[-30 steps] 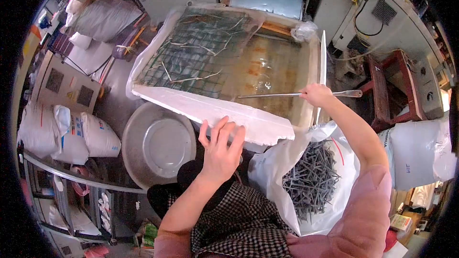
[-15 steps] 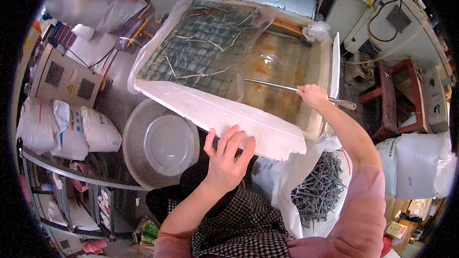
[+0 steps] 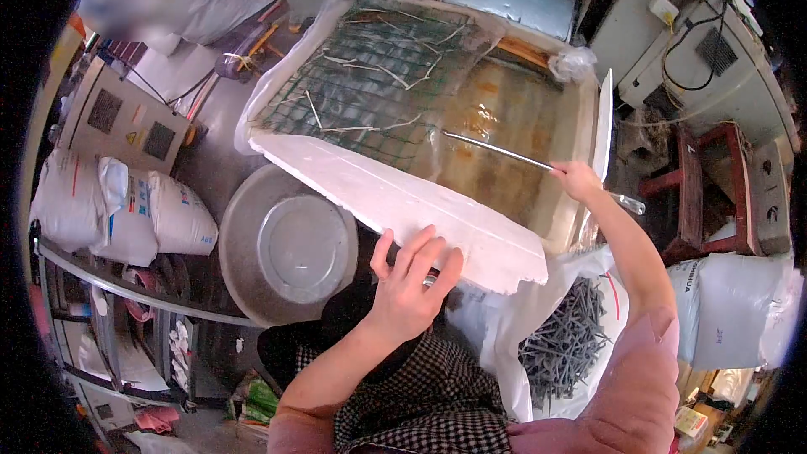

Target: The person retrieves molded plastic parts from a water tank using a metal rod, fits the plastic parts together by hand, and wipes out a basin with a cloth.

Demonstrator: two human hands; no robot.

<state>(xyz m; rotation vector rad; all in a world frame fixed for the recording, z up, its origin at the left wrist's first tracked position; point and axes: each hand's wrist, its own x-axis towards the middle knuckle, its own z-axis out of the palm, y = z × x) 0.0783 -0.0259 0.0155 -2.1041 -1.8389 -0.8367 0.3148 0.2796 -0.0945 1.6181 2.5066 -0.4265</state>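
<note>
My left hand [image 3: 416,282] rests with spread fingers on the lower edge of a white foam board [image 3: 395,193] along the near side of a water tank. My right hand [image 3: 576,181] is closed round a long thin metal rod [image 3: 500,151]; its far tip is at the edge of a green net [image 3: 370,76]. The net, with pale strips on it, covers the tank's left part. Brownish water [image 3: 496,109] shows on the right. Below the board's right end, a white sack [image 3: 513,345] holds many grey thin pieces [image 3: 559,345].
A large round basin [image 3: 290,240] stands left of my left hand. White sacks [image 3: 126,210] are at the left and more [image 3: 731,311] at the right. A dark red frame [image 3: 689,193] stands right of the tank. A blurred person [image 3: 139,4] is at the upper left.
The tank and board have shifted right in view. The rod now slants more steeply down to the right, and my right hand appears lower and further right. My left hand stays on the board.
</note>
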